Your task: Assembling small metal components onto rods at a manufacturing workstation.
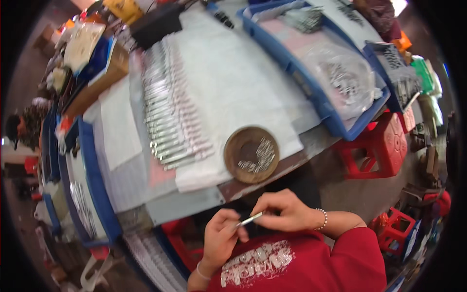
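Note:
In front of my red shirt, both hands meet around a short, thin, silvery metal rod (250, 219). The fingers of my right hand (284, 209) are closed on its right end. My left hand (221, 236) has its curled fingers at the other end; they are slightly blurred. Just beyond the hands, at the table's near edge, sits a round wooden bowl (237, 143) with small metal pins in it. To its left, a long row of shiny metal rods (170, 107) lies side by side on white paper (233, 73).
A blue tray (292, 70) at the far right holds a clear plastic bag (340, 73) of small metal parts. Another blue tray (92, 175) with long metal pieces stands on the left. A red plastic stool (389, 146) is beside the table, at the right.

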The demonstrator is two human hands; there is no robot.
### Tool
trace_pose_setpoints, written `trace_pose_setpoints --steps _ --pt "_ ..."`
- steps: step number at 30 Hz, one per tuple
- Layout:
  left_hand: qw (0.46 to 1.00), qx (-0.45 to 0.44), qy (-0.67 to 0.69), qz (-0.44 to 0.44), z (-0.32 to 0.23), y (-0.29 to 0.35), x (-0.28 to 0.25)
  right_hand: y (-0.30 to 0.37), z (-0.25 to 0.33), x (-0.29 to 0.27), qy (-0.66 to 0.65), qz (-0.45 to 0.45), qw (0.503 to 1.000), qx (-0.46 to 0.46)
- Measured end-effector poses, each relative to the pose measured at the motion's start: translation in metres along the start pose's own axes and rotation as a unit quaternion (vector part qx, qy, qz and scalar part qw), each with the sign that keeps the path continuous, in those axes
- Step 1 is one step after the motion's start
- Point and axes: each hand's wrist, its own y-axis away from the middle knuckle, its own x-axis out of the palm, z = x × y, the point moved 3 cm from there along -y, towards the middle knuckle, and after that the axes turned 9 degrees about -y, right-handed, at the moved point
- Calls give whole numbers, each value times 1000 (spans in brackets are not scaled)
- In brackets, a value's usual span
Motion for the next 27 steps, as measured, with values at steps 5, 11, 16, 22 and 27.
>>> trace_pose_setpoints --steps 5,11,16,22,27 --pt "990 34 123 60 -6 -4 -2 -2 72 -40 148 240 959 -26" --pt "974 227 13 14 -23 -4 5 -77 141 -182 290 -168 936 -111" --pt "988 151 -38 17 -27 1 -12 -161 127 -306 536 -230 802 -133" --pt "989 139 -49 -15 -36 1 -30 -220 95 -371 648 -264 711 -72" --pt "991 122 -52 -12 -38 -4 -38 -256 78 -369 717 -246 652 -33"
